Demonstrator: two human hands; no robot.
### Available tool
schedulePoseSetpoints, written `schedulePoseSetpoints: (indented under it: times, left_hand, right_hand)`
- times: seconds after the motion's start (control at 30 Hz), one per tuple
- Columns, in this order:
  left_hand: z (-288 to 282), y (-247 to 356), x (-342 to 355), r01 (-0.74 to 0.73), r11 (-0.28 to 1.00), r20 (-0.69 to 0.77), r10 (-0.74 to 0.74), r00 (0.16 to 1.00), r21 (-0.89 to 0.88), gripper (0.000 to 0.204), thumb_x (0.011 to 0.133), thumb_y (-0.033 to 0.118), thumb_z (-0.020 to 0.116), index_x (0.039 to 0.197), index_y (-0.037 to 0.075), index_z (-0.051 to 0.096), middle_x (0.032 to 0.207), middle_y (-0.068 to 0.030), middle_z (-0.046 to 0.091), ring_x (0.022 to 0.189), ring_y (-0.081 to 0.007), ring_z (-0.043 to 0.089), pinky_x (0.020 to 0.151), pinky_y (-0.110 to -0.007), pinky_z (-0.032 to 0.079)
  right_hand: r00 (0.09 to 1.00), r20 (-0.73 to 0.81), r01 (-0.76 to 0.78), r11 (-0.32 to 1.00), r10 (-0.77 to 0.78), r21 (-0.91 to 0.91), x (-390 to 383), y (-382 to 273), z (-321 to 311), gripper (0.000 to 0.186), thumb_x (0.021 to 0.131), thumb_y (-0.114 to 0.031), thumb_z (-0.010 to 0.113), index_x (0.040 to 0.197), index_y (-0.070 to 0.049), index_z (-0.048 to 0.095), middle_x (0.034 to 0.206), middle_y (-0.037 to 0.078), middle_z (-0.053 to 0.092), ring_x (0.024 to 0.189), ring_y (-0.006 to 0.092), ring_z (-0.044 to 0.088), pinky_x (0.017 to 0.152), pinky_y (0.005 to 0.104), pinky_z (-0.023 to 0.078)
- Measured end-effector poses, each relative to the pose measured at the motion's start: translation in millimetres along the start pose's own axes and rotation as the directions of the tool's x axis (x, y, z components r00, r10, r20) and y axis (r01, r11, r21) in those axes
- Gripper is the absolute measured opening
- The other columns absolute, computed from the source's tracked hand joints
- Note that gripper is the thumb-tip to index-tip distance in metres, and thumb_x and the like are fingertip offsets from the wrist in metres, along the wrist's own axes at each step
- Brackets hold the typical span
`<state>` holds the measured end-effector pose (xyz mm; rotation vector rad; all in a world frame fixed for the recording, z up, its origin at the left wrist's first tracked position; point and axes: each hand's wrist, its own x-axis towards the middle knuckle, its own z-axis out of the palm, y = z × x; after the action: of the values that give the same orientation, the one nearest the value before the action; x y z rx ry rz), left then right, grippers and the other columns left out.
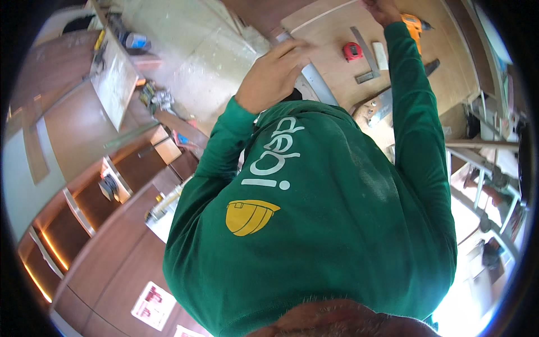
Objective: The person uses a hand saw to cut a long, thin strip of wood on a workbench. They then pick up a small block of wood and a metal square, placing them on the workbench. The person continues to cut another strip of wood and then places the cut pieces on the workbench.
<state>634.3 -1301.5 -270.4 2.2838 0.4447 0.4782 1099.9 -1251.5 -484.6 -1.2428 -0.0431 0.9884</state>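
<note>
The left hand (278,70), fingers curled and pressed flat, bears down on the long flat grey metal straightedge (317,81), which lies on the pale brown wooden board (331,33) directly ahead of the person's chest. The right hand (382,8) reaches further out along the green long-sleeved arm to the far edge of the board; most of it is cut off by the picture rim, so whether it is closed or spread cannot be told. The long axis of the straightedge runs diagonally, from the upper left under the left hand down toward the lower right, where it disappears behind the green shirt. The left hand is in contact with it; the right hand is well apart from it, beyond and to the right. Between the two hands on the board lie a small red tape measure (352,51), a grey metal try square (366,56) and a short pale wooden offcut (380,56). An orange cordless drill (414,25) lies just beside the right forearm. A dark saw blade or similar flat tool (431,67) shows near the right sleeve, too hidden to identify. Labels and signs: a white rectangular sheet with red and dark print (152,305) lies on the dark brown panel at lower left; a yellow hard-hat emblem (250,216) and white lettering mark the shirt front.
</note>
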Motion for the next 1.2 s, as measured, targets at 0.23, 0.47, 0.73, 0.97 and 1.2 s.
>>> schedulePoseSetpoints:
  times: [0.23,0.47,0.73,0.97,1.2]
  left_hand:
    - [-8.7,-68.0,-114.4,0.444,0.895,-0.331,-0.435,0.837,-0.054,0.03,0.112,0.015,0.062,0.137,0.004,0.072,0.121,-0.0165,0.074,0.108,-0.0253,0.073,0.096,-0.036,0.057]
    - [40.6,-125.6,-205.8,0.736,0.658,-0.178,-0.753,0.634,-0.16,0.036,0.109,0.023,0.065,0.14,0.006,0.07,0.116,-0.019,0.073,0.095,-0.0308,0.072,0.087,-0.04,0.058]
    - [121.3,-161.7,-282.8,0.851,0.461,0.074,-0.868,0.492,-0.249,0.042,0.104,0.027,0.069,0.14,0.004,0.069,0.122,-0.0217,0.076,0.106,-0.0314,0.076,0.093,-0.042,0.06]
    - [159.8,-191.0,-395.8,0.906,0.411,0.158,-0.892,0.423,-0.105,0.052,0.104,0.039,0.069,0.144,0.006,0.067,0.126,-0.0238,0.076,0.111,-0.0387,0.075,0.098,-0.046,0.059]
    - [165.3,-248.8,-404.6,0.901,0.396,0.067,-0.908,0.413,-0.18,0.054,0.101,0.044,0.07,0.137,0.004,0.071,0.124,-0.0224,0.077,0.108,-0.0349,0.076,0.096,-0.045,0.06]
  right_hand:
    - [0.996,0.078,0.025,0.996,-0.032,0.091,39.2,9.6,21.7,0.016,0.107,-0.007,0.065,0.092,-0.009,0.062,0.075,0.006,0.056,0.061,0.02,0.051,0.057,0.0336,0.049]
    - [0.993,0.046,-0.105,0.993,0.108,-0.048,56.3,69.1,19.2,0.01,0.111,-0.014,0.059,0.106,-0.008,0.065,0.09,0.009,0.061,0.077,0.0235,0.057,0.071,0.0381,0.054]
    - [0.982,0.038,-0.167,0.944,0.185,-0.284,56.9,95.3,2.7,0.027,0.115,-0.023,0.053,0.128,-0.007,0.071,0.115,0.013,0.07,0.104,0.0284,0.069,0.092,0.0434,0.062]
    - [0.971,0.063,-0.188,0.896,0.232,-0.402,-5.8,99.3,36.9,0.041,0.111,-0.029,0.061,0.146,-0.007,0.063,0.135,0.013,0.066,0.119,0.0302,0.068,0.101,0.0519,0.061]
    - [0.997,-0.019,-0.074,0.88,0.074,-0.469,-22.1,135.1,5.2,0.036,0.11,-0.033,0.065,0.123,0.001,0.067,0.113,0.013,0.069,0.093,0.0229,0.069,0.081,0.038,0.061]
